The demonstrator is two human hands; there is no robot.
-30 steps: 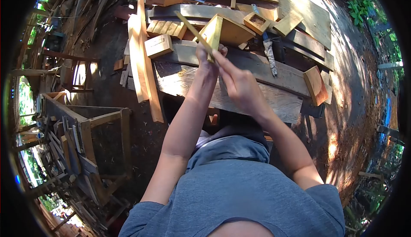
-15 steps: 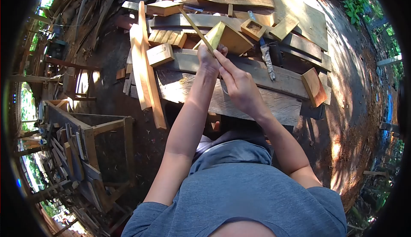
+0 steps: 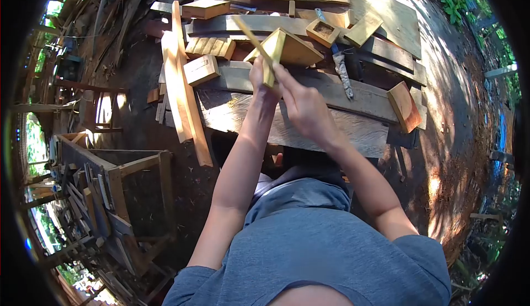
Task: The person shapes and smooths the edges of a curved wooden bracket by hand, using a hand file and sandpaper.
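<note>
My left hand [image 3: 259, 78] is closed around the near end of an angled wooden piece [image 3: 301, 50], which looks like a box or tray with slanted sides; its pale edge points toward me. A thin wooden strip [image 3: 251, 36] slants across the piece from the upper left, its near end at my fingers. My right hand [image 3: 306, 104] is closed, its fingertips pressed together at the strip's near end beside my left hand; the exact grip is partly hidden. Close by on the left are a wooden block [image 3: 202, 70] and a grooved wooden piece [image 3: 211, 48].
Planks [image 3: 353, 99] form the work surface. On it lie a small square wooden box [image 3: 322, 32], a wrapped-handled tool [image 3: 343, 74], a curved block [image 3: 404, 107] and long strips [image 3: 185, 85] at the left edge. A wooden frame [image 3: 113, 168] stands on the floor at left.
The thin strip has slid toward me and slightly right. More of the angled piece's near edge shows between my hands. My right hand has shifted slightly, and the view has moved a little.
</note>
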